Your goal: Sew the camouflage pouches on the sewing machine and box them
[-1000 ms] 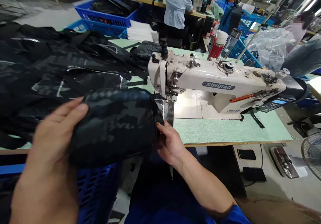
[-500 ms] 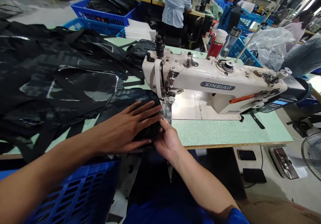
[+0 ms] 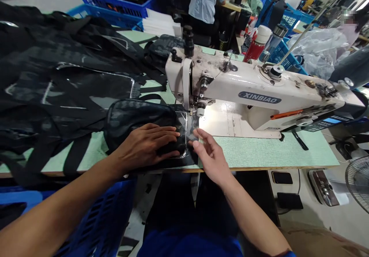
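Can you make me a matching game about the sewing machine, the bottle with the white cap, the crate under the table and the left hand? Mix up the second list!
Things:
1. sewing machine
2. bottle with the white cap
3. crate below the table edge
4. left hand

Colour or state:
A. red
B. blue
C. lies flat on the dark camouflage bag
D. cream white

Pairs: 1-D, 2-A, 3-B, 4-C
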Demonstrator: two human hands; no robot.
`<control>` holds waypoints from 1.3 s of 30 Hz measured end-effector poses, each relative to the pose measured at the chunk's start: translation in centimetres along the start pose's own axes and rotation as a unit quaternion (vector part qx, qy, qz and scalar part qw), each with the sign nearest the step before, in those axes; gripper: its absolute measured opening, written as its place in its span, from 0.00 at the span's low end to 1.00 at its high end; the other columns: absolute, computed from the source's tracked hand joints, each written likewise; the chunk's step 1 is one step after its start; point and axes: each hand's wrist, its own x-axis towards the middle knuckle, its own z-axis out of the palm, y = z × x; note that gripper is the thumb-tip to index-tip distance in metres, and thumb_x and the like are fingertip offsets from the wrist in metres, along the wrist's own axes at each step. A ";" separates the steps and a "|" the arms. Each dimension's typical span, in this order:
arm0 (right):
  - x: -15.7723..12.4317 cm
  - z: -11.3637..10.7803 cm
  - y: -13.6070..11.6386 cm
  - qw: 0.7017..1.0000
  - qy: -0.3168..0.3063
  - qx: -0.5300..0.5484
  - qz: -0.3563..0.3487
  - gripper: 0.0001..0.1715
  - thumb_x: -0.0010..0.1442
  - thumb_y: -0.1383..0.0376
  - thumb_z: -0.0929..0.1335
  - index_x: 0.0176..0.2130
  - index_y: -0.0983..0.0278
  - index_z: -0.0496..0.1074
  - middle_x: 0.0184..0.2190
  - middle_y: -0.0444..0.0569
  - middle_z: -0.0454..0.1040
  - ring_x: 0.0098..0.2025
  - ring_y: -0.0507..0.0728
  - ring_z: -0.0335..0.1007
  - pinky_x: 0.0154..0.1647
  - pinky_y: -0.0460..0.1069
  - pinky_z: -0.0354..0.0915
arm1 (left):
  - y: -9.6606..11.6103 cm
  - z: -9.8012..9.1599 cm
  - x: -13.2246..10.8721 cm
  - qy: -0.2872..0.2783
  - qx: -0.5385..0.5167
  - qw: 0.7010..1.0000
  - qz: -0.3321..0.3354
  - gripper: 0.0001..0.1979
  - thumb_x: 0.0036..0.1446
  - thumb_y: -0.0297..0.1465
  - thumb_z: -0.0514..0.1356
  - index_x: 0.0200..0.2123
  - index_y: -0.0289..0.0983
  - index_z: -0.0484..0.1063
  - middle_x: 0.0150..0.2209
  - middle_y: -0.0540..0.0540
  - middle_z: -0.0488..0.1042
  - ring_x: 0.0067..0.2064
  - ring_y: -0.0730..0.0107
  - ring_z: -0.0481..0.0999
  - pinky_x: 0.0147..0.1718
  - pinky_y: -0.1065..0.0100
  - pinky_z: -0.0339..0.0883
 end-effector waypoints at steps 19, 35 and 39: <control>0.6 -3.2 0.6 0.838 -0.126 -0.488 -0.210 0.22 0.87 0.56 0.72 0.73 0.54 0.84 0.81 0.53 0.78 0.87 0.69 0.69 0.90 0.72 0.62 | 2.5 -0.8 1.0 -0.051 0.074 0.996 0.030 0.07 0.84 0.32 0.66 0.57 0.41 0.86 0.67 0.44 0.90 0.66 0.51 0.92 0.63 0.51 0.80; 3.1 -2.6 0.5 0.795 -0.097 -0.562 -0.209 0.24 0.87 0.59 0.70 0.75 0.57 0.83 0.80 0.56 0.79 0.86 0.73 0.69 0.89 0.75 0.60 | -0.8 1.2 2.0 -0.055 0.029 0.998 0.025 0.12 0.82 0.31 0.67 0.63 0.41 0.84 0.65 0.41 0.90 0.69 0.50 0.89 0.68 0.50 0.79; 5.2 -2.5 0.0 0.772 -0.092 -0.592 -0.214 0.25 0.87 0.61 0.68 0.75 0.58 0.81 0.81 0.57 0.78 0.85 0.75 0.69 0.88 0.77 0.62 | -2.9 1.9 3.3 -0.064 0.048 0.997 0.021 0.10 0.85 0.31 0.63 0.61 0.39 0.84 0.67 0.41 0.89 0.71 0.51 0.87 0.70 0.49 0.77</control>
